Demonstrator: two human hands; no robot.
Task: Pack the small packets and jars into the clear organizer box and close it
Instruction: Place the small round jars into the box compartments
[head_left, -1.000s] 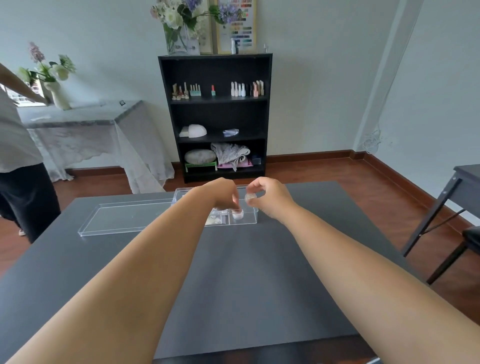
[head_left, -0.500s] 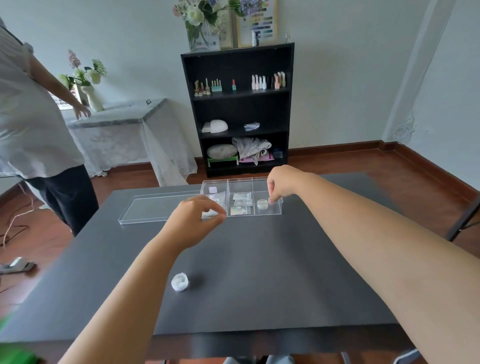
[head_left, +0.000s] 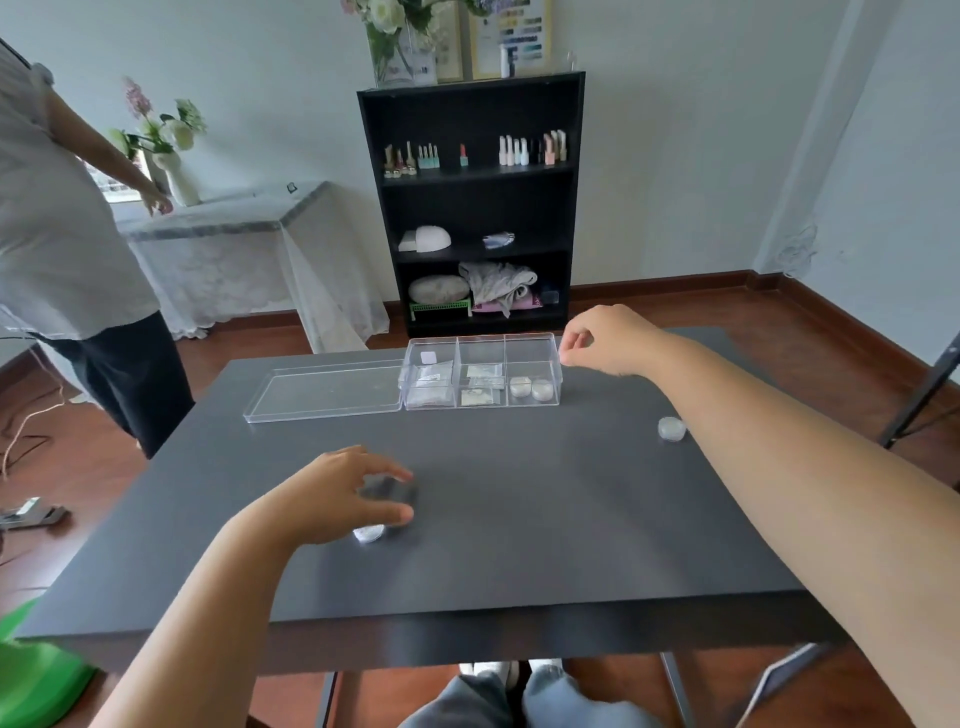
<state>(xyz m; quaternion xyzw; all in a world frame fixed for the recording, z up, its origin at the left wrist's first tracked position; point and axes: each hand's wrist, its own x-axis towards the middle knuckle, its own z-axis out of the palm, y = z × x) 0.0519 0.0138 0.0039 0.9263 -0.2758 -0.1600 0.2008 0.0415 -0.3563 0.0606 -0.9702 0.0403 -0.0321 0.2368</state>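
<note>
The clear organizer box (head_left: 532, 347) stands open at the far middle of the dark table, its clear lid (head_left: 324, 391) lying flat to its left. Small packets (head_left: 484, 383) fill its left and middle compartments, and two small jars (head_left: 531, 388) sit in the right one. A small jar (head_left: 369, 533) lies on the table just under my left hand (head_left: 340, 493), whose fingers are spread above it and hold nothing. Another small jar (head_left: 671, 428) rests by my right forearm. My right hand (head_left: 605, 339) hovers at the box's right end, fingers loosely pinched and empty.
The dark table (head_left: 519, 519) has its front edge close to me. A person in a white shirt (head_left: 57, 223) stands at the left beside a cloth-covered side table. A black shelf (head_left: 472, 208) stands against the far wall. A chair frame (head_left: 919, 395) is at right.
My left hand has drawn back from the box toward me, down over the jar on the table. My right hand has lifted out of the box to its right end, leaving a second jar inside.
</note>
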